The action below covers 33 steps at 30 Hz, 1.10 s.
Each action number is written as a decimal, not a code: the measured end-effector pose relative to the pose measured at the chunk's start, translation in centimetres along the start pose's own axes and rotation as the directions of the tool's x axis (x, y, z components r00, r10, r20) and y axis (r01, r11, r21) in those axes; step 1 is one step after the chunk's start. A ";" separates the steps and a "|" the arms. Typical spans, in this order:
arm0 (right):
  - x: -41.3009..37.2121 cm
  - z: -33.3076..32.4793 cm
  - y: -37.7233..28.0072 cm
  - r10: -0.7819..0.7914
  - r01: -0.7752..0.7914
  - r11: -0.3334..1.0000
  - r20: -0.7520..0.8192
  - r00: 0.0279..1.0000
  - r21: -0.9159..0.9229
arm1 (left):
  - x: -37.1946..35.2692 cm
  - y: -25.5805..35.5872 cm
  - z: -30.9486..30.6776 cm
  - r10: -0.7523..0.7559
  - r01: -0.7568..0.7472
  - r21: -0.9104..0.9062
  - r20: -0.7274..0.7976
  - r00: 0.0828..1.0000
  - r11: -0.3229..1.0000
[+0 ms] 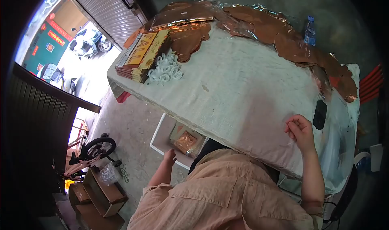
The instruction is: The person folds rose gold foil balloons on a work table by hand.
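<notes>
My right hand (300, 132) is over the near right part of the cloth-covered table (239, 84). Its fingers are curled, thumb and fingertips pressed together; whatever they pinch, if anything, is too small to make out. A dark, flat object (320, 114) lies just right of that hand. Low on the left, my left hand (169, 156) hangs beside a white bin (157, 137), its fingers loosely apart and nothing visible in them. Inside the bin is a shiny copper-coloured packet (187, 142) in clear wrapping.
Copper foil balloons (259, 23) lie along the table's far edge. Printed packets (142, 52) are stacked at the left, beside white rings (165, 69). A water bottle (310, 31) stands beyond. Cardboard boxes (103, 193) and a small bicycle (95, 149) occupy the floor left.
</notes>
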State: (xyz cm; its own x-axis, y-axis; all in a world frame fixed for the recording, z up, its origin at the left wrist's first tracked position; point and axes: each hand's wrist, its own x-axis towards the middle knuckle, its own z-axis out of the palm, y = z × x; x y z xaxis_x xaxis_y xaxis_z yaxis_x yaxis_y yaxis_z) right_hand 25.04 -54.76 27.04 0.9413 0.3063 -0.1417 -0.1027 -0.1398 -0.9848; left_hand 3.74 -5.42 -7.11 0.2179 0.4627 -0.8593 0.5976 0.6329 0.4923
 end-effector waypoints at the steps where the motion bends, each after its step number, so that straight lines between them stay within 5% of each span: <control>1: 0.0 0.0 0.0 -0.007 0.007 1.000 0.003 1.000 -0.014 | -1.8 1.3 0.6 0.003 -0.003 -0.003 -0.001 1.000 1.000; 3: -0.1 0.0 0.3 -0.008 0.008 1.000 -0.004 1.000 -0.021 | -5.0 3.9 1.9 0.182 -0.238 0.189 0.274 0.944 0.953; 5: -0.1 -0.1 0.3 -0.028 0.027 0.999 -0.019 0.999 -0.028 | -9.2 8.1 3.2 0.203 -0.318 0.301 0.357 0.912 0.899; 7: -0.1 0.1 0.4 -0.026 0.025 1.000 -0.036 0.999 -0.007 | -13.0 12.4 4.0 0.192 -0.620 0.478 0.675 0.713 0.622; 8: 0.0 0.2 0.6 -0.032 0.032 0.999 -0.040 0.999 -0.024 | -15.9 14.8 4.7 0.207 -0.632 0.472 0.677 0.706 0.615; 10: 0.1 0.4 0.5 -0.039 0.038 0.999 -0.036 0.999 -0.029 | -23.1 19.8 6.3 0.083 -0.787 0.347 0.891 0.446 0.510; 14: 0.1 0.4 0.6 -0.060 0.059 0.998 -0.026 0.998 -0.032 | -31.9 26.5 9.8 0.015 -0.894 0.234 0.966 0.259 0.382; 16: 0.1 0.2 0.5 -0.046 0.045 0.998 -0.017 0.999 -0.034 | -34.6 28.2 13.4 0.270 -0.946 0.276 0.910 0.314 0.171; 18: 0.2 0.1 0.4 -0.034 0.034 0.999 -0.007 0.999 -0.037 | -31.5 29.5 17.2 0.547 -0.946 0.196 0.837 0.023 -0.259; 20: 0.3 0.0 0.5 -0.009 0.008 0.999 -0.013 1.000 -0.044 | -29.0 30.5 20.5 0.654 -0.793 0.272 0.730 -0.199 -0.545; 24: 0.5 -0.1 0.7 -0.014 0.014 1.000 0.005 1.000 -0.022 | -26.3 32.7 25.3 0.655 -0.525 0.454 0.695 -0.297 -0.720; 26: 0.5 -0.2 0.8 -0.009 0.010 1.000 0.028 1.000 -0.010 | -25.6 33.1 27.1 0.729 -0.421 0.624 0.669 -0.148 -0.658; 33: 0.4 0.1 0.3 0.007 -0.007 1.000 0.014 1.000 -0.022 | -22.3 34.9 29.1 0.679 -0.203 0.664 0.734 -0.006 -0.719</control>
State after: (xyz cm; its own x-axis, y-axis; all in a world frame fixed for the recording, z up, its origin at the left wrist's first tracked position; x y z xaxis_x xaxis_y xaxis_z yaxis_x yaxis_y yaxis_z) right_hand 25.35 -54.57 26.66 0.9358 0.3188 -0.1505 -0.1024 -0.1625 -0.9814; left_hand 42.23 -11.68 25.19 0.9708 -0.0282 0.2380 0.0387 -0.9616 -0.2716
